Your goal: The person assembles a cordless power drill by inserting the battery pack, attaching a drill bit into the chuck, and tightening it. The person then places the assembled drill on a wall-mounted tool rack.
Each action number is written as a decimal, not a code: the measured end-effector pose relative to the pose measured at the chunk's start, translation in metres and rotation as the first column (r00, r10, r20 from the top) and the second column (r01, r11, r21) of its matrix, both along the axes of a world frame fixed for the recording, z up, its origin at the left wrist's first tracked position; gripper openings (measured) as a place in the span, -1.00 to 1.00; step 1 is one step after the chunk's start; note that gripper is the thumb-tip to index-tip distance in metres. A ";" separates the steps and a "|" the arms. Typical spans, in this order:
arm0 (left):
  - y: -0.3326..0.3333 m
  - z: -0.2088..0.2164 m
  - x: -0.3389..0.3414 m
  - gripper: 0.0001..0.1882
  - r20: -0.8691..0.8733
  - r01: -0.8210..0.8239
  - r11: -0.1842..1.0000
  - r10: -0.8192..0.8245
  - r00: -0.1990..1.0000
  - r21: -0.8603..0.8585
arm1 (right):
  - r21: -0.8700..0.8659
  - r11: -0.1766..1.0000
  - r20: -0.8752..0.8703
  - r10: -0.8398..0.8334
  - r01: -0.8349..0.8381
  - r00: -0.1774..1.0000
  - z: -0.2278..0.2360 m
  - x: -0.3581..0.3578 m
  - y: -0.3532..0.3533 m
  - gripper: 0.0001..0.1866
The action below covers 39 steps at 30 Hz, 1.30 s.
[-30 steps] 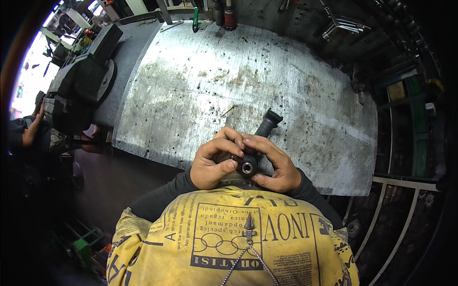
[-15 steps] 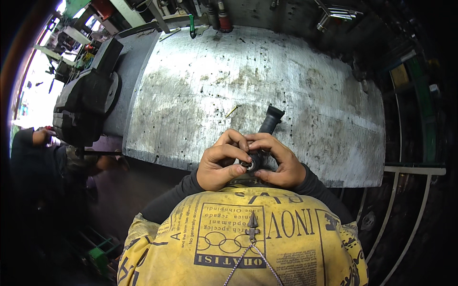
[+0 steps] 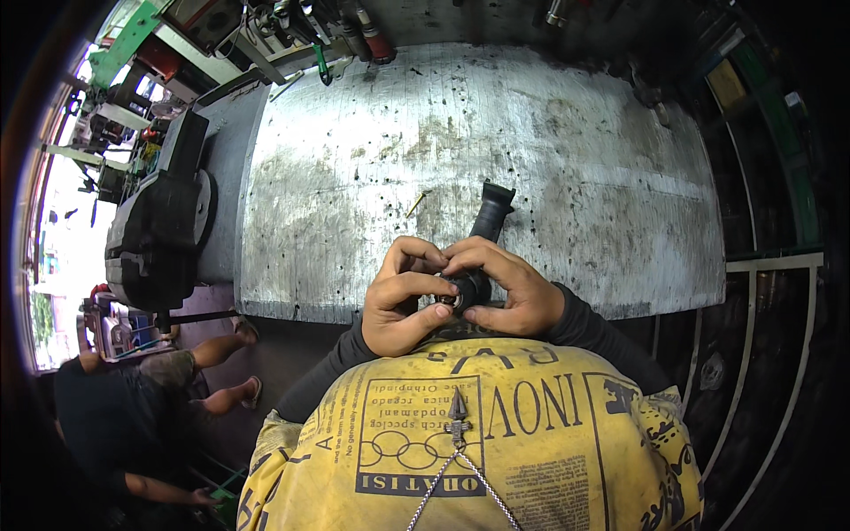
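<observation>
A black tubular tool body (image 3: 491,214) with a flared far end lies at the near edge of the metal-topped bench (image 3: 611,203), pointing away from me. My right hand (image 3: 521,288) is closed round its near end, the thumb underneath. From the other side, my left hand (image 3: 398,305) is closed, with thumb and forefinger pinching a small dark round part (image 3: 448,302) at the tool's near opening. The fingers hide much of that part, so I cannot tell its kind. Both hands meet just in front of my yellow printed shirt (image 3: 513,425).
A thin yellowish stick (image 3: 416,204) lies on the bench beyond my hands. A large dark vise (image 3: 158,217) stands at the left. Along the back are a green-handled tool (image 3: 322,65) and a red-and-black cylinder (image 3: 378,44). Another person (image 3: 124,407) is at the lower left.
My view has shifted, so the bench's contents sit differently in it. My left fingers have moved slightly on the small part. The other person shows more fully, with an arm reaching low.
</observation>
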State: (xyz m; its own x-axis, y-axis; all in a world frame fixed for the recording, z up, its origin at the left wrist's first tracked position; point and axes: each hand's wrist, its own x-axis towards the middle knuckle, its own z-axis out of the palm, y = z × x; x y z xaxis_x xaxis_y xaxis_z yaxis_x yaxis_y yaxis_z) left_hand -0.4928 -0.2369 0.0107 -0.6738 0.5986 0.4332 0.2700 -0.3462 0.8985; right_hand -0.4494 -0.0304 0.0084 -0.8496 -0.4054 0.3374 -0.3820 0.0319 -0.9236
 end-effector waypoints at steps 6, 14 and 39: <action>-0.001 -0.002 -0.001 -0.81 -0.042 0.006 1.000 -0.006 0.999 -0.014 | 0.086 0.996 -0.029 0.013 -0.010 1.000 0.004 0.001 0.002 -0.45; 0.002 -0.005 0.000 -0.81 -0.030 0.044 0.999 -0.044 0.999 -0.001 | 0.028 0.997 -0.048 -0.068 0.069 0.997 -0.004 0.000 -0.004 -0.47; 0.009 -0.005 0.001 -0.84 -0.033 -0.003 1.000 0.002 0.999 -0.026 | 0.012 0.989 0.149 0.141 -0.145 0.979 -0.021 -0.009 0.006 -0.24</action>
State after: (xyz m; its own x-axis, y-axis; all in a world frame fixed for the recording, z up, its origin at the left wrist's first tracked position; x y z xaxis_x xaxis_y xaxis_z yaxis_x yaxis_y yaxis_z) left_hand -0.4915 -0.2279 0.0055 -0.6609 0.6083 0.4396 0.3007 -0.3221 0.8977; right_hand -0.4585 -0.0248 -0.0127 -0.8221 -0.5322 0.2023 -0.2438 0.0079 -0.9698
